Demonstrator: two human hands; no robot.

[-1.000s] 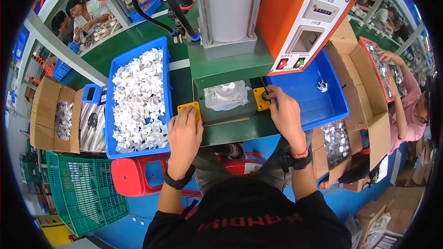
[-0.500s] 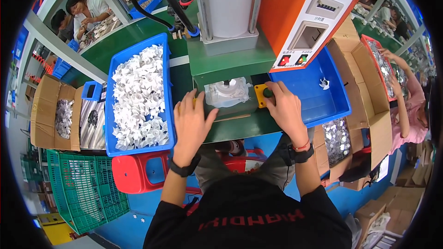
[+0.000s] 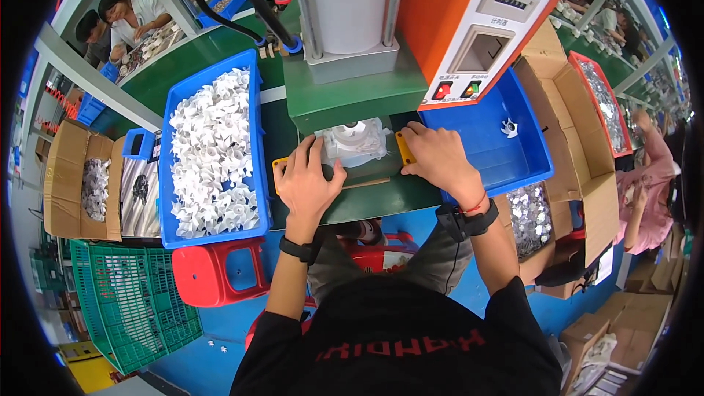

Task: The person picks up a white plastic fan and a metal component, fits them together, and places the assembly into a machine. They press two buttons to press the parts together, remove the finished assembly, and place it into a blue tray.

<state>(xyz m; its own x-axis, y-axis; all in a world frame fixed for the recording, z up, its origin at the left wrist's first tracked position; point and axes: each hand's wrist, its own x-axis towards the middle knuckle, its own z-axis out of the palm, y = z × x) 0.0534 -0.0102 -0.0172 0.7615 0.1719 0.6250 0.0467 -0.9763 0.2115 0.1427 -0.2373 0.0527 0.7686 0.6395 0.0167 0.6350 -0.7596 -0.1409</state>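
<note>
A green press (image 3: 356, 92) stands in front of me, its grey cylinder above. Under its head a round white piece (image 3: 350, 136) sits on a clear plastic sheet (image 3: 356, 152). My left hand (image 3: 308, 185) lies open, fingers spread, over a yellow button box (image 3: 279, 174) left of the press; its button is hidden under the hand. My right hand (image 3: 442, 161) rests on the other yellow button box (image 3: 404, 148), fingers bent over its top with no object held. That hand covers the green button.
Left, a blue bin (image 3: 268, 205) is heaped with white flower-like parts (image 3: 213, 154). Right, another blue bin (image 3: 488, 154) has one such part (image 3: 510, 129). An orange control box (image 3: 447, 29) stands behind my right hand. Cardboard boxes (image 3: 579, 132), a red stool (image 3: 209, 275) and co-workers surround the bench.
My right hand has come down over the green button, which was visible before. My left hand has shifted slightly on its box. The press head covers more of the white piece. The view has shifted slightly.
</note>
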